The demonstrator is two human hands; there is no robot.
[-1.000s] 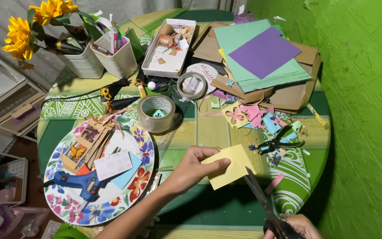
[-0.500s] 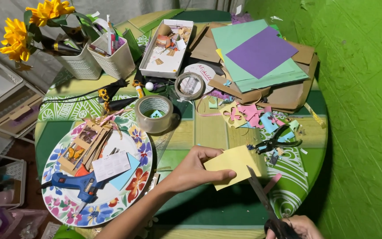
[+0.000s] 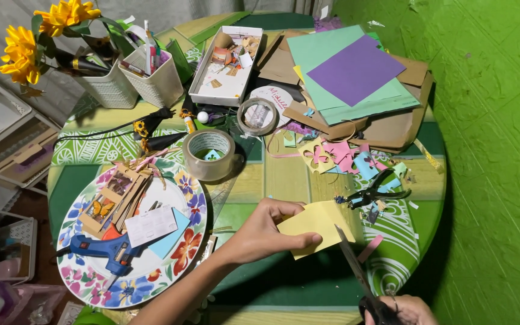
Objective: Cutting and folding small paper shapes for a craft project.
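Left hand (image 3: 263, 232) pinches a yellow paper sheet (image 3: 319, 225) above the worktop's (image 3: 284, 180) near edge; right hand (image 3: 401, 310), closed around scissors (image 3: 362, 283), has the blades at the sheet's right edge.

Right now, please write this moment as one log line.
left hand: holds yellow paper | right hand: holds scissors, blades at paper edge | round table
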